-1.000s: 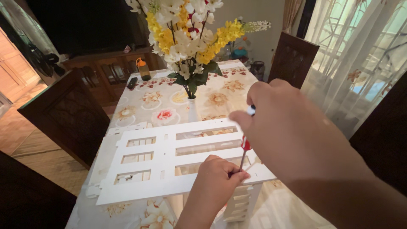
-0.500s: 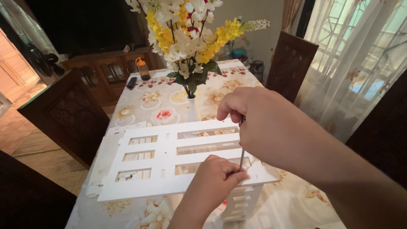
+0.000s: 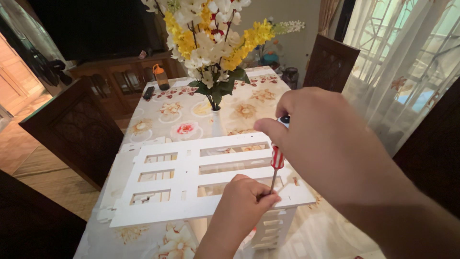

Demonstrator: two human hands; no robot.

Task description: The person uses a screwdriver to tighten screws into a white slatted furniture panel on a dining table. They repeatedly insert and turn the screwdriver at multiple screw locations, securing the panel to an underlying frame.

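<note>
Head view, nearest first: the left hand (image 3: 247, 201) is pinched shut around the lower shaft of the screwdriver (image 3: 276, 158), steadying its tip on the near edge of the white slotted panel (image 3: 191, 180); the right hand (image 3: 330, 144) has its grip closed on the red-and-white handle from above; compared with a second ago that hand has dropped lower and rolled over the handle, which suggests a turn of the driver in progress while the tip has stayed at the same spot; the panel itself has not shifted on the bench (image 3: 158, 112); beyond it stands the vase of yellow and white flowers (image 3: 211, 43), then a dark chair (image 3: 333, 60).
</note>
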